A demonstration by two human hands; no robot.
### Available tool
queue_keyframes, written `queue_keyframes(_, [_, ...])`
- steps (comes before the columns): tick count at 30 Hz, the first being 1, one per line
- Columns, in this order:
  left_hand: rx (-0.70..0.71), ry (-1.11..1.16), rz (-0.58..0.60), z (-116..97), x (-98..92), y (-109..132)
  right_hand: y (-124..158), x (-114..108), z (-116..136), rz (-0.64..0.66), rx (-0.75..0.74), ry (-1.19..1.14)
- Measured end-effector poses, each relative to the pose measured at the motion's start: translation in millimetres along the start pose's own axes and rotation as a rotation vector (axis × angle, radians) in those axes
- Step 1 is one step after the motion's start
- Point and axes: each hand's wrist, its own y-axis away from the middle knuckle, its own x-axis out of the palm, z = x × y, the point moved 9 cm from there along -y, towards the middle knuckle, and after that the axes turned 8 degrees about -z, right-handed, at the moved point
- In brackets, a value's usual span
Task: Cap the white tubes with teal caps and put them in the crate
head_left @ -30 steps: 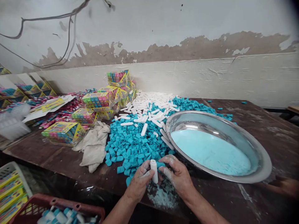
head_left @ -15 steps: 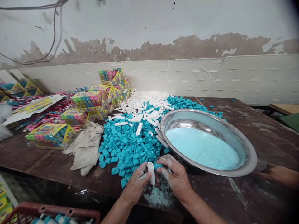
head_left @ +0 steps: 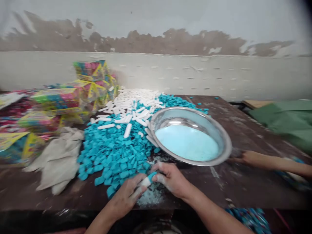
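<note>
My left hand (head_left: 125, 195) is closed around a small white plastic tube (head_left: 145, 182), tilted up to the right. At the tube's upper end sits a teal cap (head_left: 152, 175), pinched by the fingers of my right hand (head_left: 172, 180). Cap and tube meet; how far the cap is pushed on cannot be made out. Pale powder coats my fingers, and more spilled powder (head_left: 151, 197) lies on the table below them. Just beyond my hands is a heap of teal caps (head_left: 109, 149), with loose white tubes (head_left: 138, 100) piled behind and partly over it.
A steel basin (head_left: 227, 148) holding light blue powder (head_left: 187, 141) stands to the right. Another person's hand (head_left: 247, 158) is by its right rim. At left lie a crumpled cloth (head_left: 60, 159) and stacked display boxes (head_left: 57, 97). Green sheeting (head_left: 287, 120) is at far right.
The upright tube in my left hand has tipped over to the right, and the teal cap in my right hand has come to its end. The view has swung right.
</note>
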Motion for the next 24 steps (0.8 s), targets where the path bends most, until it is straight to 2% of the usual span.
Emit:
queue_keyframes(2, [0.070,-0.152,0.015,2.6,5.6,-2.9,3.5,1.7,-7.6,0.023,0.064,-0.045])
queue_keyframes(5, [0.130,-0.349,0.136,4.9,22.4,-9.2,7.3,0.1,-13.6,0.021,0.134,-0.087])
queue_keyframes(11, [0.076,-0.716,0.272,7.1,39.9,-14.1,16.7,5.4,-28.3,0.061,0.233,-0.164])
queue_keyframes(15, [0.057,-0.825,0.305,4.4,50.6,-13.2,27.9,6.6,-44.5,-0.013,0.315,-0.149])
queue_keyframes(18, [0.037,-0.862,0.312,-2.6,56.7,-14.2,36.2,2.8,-45.8,-0.066,0.359,-0.089])
queue_keyframes(24, [0.087,-0.814,0.282,-26.3,70.0,-18.0,41.5,-11.7,-37.3,-0.039,0.245,0.125])
